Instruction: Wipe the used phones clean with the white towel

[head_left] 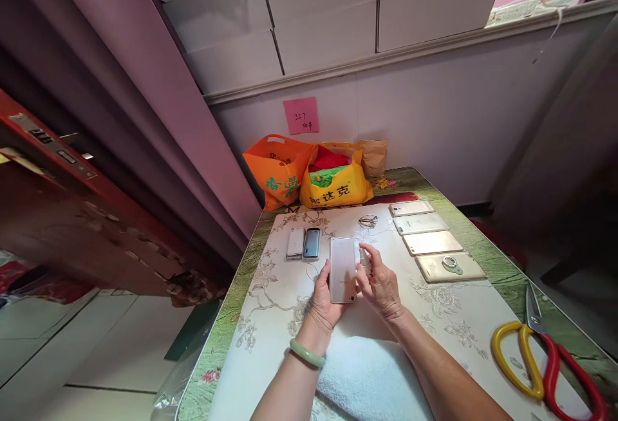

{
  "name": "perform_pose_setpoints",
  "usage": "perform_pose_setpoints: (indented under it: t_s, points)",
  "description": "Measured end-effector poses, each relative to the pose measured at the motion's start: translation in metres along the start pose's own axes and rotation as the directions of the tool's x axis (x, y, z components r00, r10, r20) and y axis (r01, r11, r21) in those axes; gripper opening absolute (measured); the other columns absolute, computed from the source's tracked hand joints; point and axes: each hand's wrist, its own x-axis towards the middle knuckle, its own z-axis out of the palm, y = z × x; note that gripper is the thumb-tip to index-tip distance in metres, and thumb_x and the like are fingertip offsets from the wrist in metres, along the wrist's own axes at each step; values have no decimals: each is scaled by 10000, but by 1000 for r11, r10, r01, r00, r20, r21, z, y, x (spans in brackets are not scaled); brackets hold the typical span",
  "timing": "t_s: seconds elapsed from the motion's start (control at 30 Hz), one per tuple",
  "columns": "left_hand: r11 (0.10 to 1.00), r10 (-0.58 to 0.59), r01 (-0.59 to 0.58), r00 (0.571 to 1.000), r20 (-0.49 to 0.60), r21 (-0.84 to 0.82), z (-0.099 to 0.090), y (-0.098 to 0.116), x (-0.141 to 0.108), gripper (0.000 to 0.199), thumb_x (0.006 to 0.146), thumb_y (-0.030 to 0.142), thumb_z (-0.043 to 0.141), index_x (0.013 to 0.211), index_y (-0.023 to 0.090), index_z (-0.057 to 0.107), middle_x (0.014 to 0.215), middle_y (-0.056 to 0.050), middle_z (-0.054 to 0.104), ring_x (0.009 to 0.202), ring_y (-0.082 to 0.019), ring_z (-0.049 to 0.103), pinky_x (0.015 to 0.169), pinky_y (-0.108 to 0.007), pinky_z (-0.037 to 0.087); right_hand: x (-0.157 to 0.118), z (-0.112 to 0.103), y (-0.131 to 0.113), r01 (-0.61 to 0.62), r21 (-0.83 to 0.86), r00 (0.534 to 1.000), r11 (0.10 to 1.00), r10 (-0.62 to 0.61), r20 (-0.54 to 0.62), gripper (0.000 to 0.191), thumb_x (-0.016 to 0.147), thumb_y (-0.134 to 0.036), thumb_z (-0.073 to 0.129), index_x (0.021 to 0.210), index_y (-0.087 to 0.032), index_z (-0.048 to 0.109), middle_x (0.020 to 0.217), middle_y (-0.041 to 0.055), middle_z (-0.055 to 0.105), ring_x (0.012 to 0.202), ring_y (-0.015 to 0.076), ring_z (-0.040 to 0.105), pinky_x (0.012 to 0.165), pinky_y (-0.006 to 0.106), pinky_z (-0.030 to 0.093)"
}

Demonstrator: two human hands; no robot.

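Note:
My left hand [327, 295] is closed on a pale gold smartphone [342, 270], gripping its left edge and lower part, the back of its case facing me. My right hand [381, 282] is at the phone's right side, its fingers curled around a small clear bottle [365, 260] with a whitish top. That bottle is partly hidden by the fingers and the phone. A light blue towel [369, 376] lies on the table beneath my forearms. Beyond the phone, a white phone [295, 243] and a dark blue-grey phone [311, 243] lie side by side.
Several phones [432, 242] lie in a column at the right. Large scissors [533, 337] rest at the right front. Glasses [368, 221] lie towards the back. An orange bag [277, 167] and a yellow bag [338, 189] stand by the wall. A door [72, 215] is at the left.

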Motion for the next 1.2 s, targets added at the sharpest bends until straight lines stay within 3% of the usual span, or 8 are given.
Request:
perform_pose_setpoints:
  t_s: [0.1,0.27,0.47,0.7,0.97,1.07,1.2]
  points:
    - [999,-28,28,1000,10,29,1,0,-1,459,873,477,652,1144,109,690,988,-131,764,794,-231,706,691,-343,539,1,-3,-2,-12,21,1000,1000,12,-16,501,909,-276,441,1404,-198,455,786,-8,699,471,131,593,501,226,475]
    - [997,-34,33,999,1,65,0,0,-2,422,884,452,648,1117,103,695,954,-116,763,740,-213,694,623,-325,539,1,-3,-1,14,-26,997,1000,-16,-74,377,882,-269,460,1238,-194,558,675,-39,635,446,125,530,503,226,442]
    - [994,-39,33,998,51,108,-2,-2,-2,425,902,426,623,1151,88,690,960,-155,761,809,-260,717,630,-344,555,5,-5,1,-35,6,993,999,36,-116,460,883,-271,454,1332,-199,520,737,-26,668,456,126,558,523,227,465]
    - [993,-44,37,997,66,112,-2,-2,-4,411,899,428,635,1114,83,699,923,-150,762,815,-271,724,622,-341,556,7,-9,1,-23,24,994,999,26,-110,451,877,-260,454,1319,-208,527,752,-21,670,457,124,574,504,217,466]
    - [996,-59,59,998,3,71,-2,-1,-1,450,903,466,611,1123,83,696,936,-142,758,788,-248,705,645,-350,547,2,-5,2,19,38,997,999,-16,-74,406,868,-235,473,1267,-205,540,697,-42,655,458,119,554,543,221,473]
    - [999,-12,13,1000,-19,29,-6,-1,2,479,899,479,608,1148,78,692,995,-167,755,814,-260,706,696,-375,553,1,-4,1,42,35,998,999,-41,-42,442,871,-236,476,1309,-205,525,762,-17,683,479,122,569,527,221,463]
    - [998,54,-56,998,-40,-37,-10,-1,5,461,892,458,626,1151,83,693,993,-165,758,834,-252,711,700,-344,551,-2,-3,-3,122,22,992,992,-122,13,391,863,-230,485,1245,-202,562,671,-38,637,458,120,533,511,218,435]
